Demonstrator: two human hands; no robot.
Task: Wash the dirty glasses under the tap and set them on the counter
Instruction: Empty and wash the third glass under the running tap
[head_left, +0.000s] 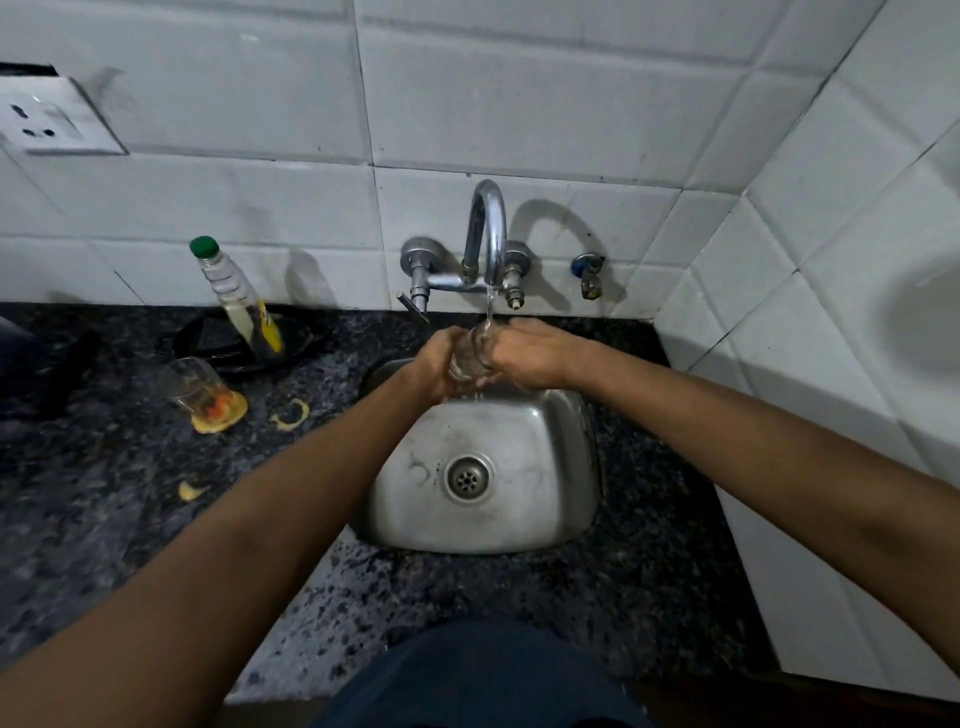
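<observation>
At the far left a white wall socket plate (54, 117) sat on the tiles, out of splash range. Below it, on the dark speckled stone surface (130, 519), a clear plastic bottle with a green cap (228, 291) leaned in a black pan (244, 340); its yellow label was too blurred to read. Just in front, a dirty clear glass with orange residue (200, 389) stood tilted in a yellow spill, probably waiting its turn.

Over the steel sink basin (519, 441), your left hand (441, 371) was curled around the clear drinking glass (470, 358), steadying it. You held it under the chrome curved tap (485, 234), so the running water fell into it and drained into the basin. Your right hand (524, 358) gripped the glass from the other side, fingers wrapped over it, seemingly to rub it. No brand markings were legible anywhere.
</observation>
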